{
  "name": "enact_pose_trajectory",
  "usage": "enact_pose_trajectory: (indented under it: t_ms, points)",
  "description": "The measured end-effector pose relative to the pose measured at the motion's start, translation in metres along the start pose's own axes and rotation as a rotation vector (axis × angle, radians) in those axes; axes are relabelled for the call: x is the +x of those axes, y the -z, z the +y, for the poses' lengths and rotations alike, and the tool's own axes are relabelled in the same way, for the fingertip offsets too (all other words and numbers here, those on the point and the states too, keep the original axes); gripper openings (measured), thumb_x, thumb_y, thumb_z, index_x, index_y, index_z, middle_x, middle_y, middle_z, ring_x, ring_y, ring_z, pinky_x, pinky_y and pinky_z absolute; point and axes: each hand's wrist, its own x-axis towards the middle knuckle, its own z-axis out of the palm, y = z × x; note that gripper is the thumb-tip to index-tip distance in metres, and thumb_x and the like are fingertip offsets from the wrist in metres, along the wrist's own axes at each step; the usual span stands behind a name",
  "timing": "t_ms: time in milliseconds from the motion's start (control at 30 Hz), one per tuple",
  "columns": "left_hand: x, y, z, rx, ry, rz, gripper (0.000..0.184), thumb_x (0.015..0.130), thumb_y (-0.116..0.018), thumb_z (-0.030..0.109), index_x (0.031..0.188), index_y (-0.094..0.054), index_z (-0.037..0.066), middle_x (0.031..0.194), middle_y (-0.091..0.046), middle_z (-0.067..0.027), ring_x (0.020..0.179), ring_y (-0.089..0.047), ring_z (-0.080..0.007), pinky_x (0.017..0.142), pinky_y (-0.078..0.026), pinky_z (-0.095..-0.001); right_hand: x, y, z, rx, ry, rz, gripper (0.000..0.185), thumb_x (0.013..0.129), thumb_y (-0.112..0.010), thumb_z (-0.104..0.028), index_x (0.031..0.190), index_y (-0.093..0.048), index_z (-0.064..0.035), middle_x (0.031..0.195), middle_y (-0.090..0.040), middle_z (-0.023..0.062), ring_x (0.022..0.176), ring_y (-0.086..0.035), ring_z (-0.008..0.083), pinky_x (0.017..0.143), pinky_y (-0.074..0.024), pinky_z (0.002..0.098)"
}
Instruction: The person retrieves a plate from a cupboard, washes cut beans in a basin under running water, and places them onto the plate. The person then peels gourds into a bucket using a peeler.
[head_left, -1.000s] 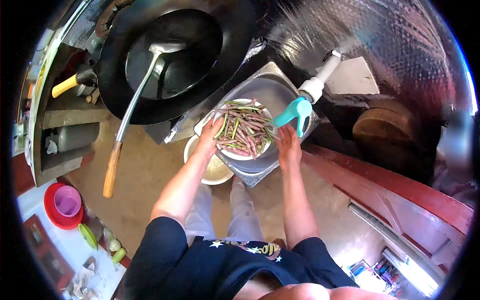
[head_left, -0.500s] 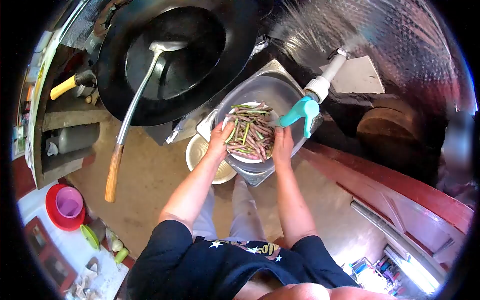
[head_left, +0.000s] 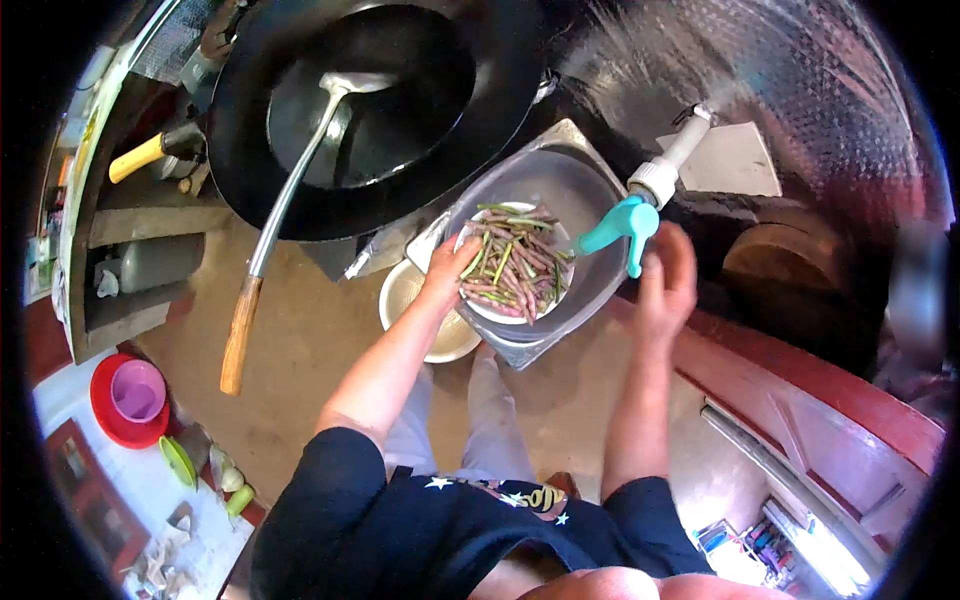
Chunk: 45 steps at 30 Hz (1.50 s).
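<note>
A white bowl (head_left: 497,314) full of purple and green bean pieces (head_left: 517,262) is in the grey basin of the sink (head_left: 597,275). My left hand (head_left: 449,270) grips the bowl's left rim, thumb over the edge by the beans. My right hand (head_left: 668,278) is off the bowl, raised beside the lever of the turquoise tap (head_left: 622,226), with fingers curved and apart and nothing seen in them. The tap's spout points at the bowl's right side.
A large black wok (head_left: 370,110) with a wooden-handled spatula (head_left: 268,235) lies at the upper left. Below the sink is a pale basket (head_left: 455,342). A red ledge (head_left: 800,370) runs along the right. Red and purple basins (head_left: 138,391) are at the lower left.
My right hand has left the bowl's right side and moved right, to the tap lever. My left hand stays on the bowl. The whole view has shifted slightly.
</note>
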Motion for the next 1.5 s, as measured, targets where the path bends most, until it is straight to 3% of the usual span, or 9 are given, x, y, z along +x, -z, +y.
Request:
enact_pose_trajectory:
  t_ms: [200,467,667,800,900,967,1267,1333,1500]
  points:
    - [0.007,-0.004,0.004,-0.030,0.024,-0.032,0.039,0.081,-0.063,0.022,0.110,-0.052,-0.001,0.096,-0.060,-0.0092,0.083,-0.059,-0.0159,0.074,-0.049,-0.0285,0.053,0.009,-0.131,-0.732,0.548,-0.833,0.053,0.055,-0.070,-0.003,0.105,-0.054,-0.0030,0.121,-0.048,0.0133,0.116,-0.043,0.0326,0.094,-0.0375,0.0407]
    - [0.014,-0.003,0.002,-0.013,0.046,-0.005,0.046,0.078,-0.066,0.025,0.113,-0.050,-0.001,0.101,-0.059,-0.0101,0.087,-0.058,-0.0178,0.077,-0.048,-0.0301,0.055,-0.005,-0.113,-0.699,0.646,-0.769,0.040,0.056,-0.072,-0.009,0.093,-0.058,-0.0031,0.109,-0.053,0.0131,0.104,-0.049,0.0314,0.084,-0.0432,0.0377]
    - [0.016,-0.003,0.001,-0.039,0.081,-0.005,0.049,0.077,-0.067,0.025,0.116,-0.049,0.000,0.103,-0.058,-0.0098,0.087,-0.058,-0.0177,0.077,-0.049,-0.0298,0.001,0.021,-0.107,-0.312,0.370,-0.250,0.033,0.064,-0.069,-0.010,0.094,-0.059,-0.0003,0.099,-0.059,0.0153,0.094,-0.055,0.0318,0.084,-0.0434,0.0373]
    - [0.014,-0.006,0.008,-0.048,0.100,-0.034,0.048,0.077,-0.067,0.024,0.115,-0.049,0.000,0.102,-0.059,-0.0093,0.086,-0.059,-0.0175,0.076,-0.049,-0.0296,-0.058,0.020,-0.037,-0.127,-0.188,-1.073,0.023,0.076,-0.058,-0.016,0.092,-0.060,0.0006,0.089,-0.063,0.0125,0.085,-0.060,0.0249,0.079,-0.0454,0.0314]
    - [0.018,-0.007,0.007,-0.068,0.085,-0.086,0.045,0.078,-0.066,0.023,0.114,-0.050,0.001,0.101,-0.060,-0.0092,0.085,-0.060,-0.0172,0.075,-0.050,-0.0298,-0.091,-0.002,0.019,-0.252,-0.074,-1.197,0.025,0.078,-0.057,-0.016,0.097,-0.059,0.0002,0.092,-0.063,0.0118,0.085,-0.060,0.0198,0.077,-0.0461,0.0289]
    - [0.020,-0.004,0.004,-0.060,0.069,-0.084,0.042,0.080,-0.064,0.022,0.113,-0.050,0.001,0.100,-0.060,-0.0089,0.085,-0.060,-0.0169,0.075,-0.050,-0.0295,-0.086,-0.015,0.025,-0.130,-0.437,-1.085,0.027,0.078,-0.058,-0.015,0.100,-0.059,0.0001,0.094,-0.063,0.0118,0.085,-0.060,0.0168,0.077,-0.0465,0.0290]
    - [0.012,-0.008,0.013,0.012,0.070,-0.057,0.039,0.082,-0.062,0.021,0.112,-0.051,0.000,0.099,-0.060,-0.0092,0.084,-0.059,-0.0164,0.073,-0.050,-0.0286,-0.081,0.005,0.035,-0.078,-0.497,-1.093,0.023,0.080,-0.057,-0.015,0.098,-0.059,-0.0008,0.087,-0.064,0.0061,0.078,-0.057,0.0097,0.071,-0.0453,0.0249]
    - [0.012,-0.004,0.009,0.001,0.066,-0.078,0.039,0.082,-0.062,0.021,0.112,-0.051,0.000,0.099,-0.060,-0.0092,0.084,-0.059,-0.0165,0.073,-0.050,-0.0288,-0.080,0.008,0.037,0.061,-0.615,-0.648,0.022,0.081,-0.057,-0.017,0.096,-0.060,-0.0003,0.082,-0.062,0.0017,0.074,-0.055,0.0074,0.066,-0.0455,0.0233]
    - [0.004,-0.010,0.015,-0.012,0.132,-0.077,0.039,0.080,-0.064,0.020,0.111,-0.052,0.000,0.099,-0.060,-0.0090,0.085,-0.059,-0.0158,0.075,-0.050,-0.0290,-0.045,0.002,0.005,-0.336,-0.492,-0.846,0.020,0.079,-0.057,-0.011,0.096,-0.059,-0.0020,0.081,-0.061,0.0114,0.075,-0.058,0.0146,0.067,-0.0443,0.0247]
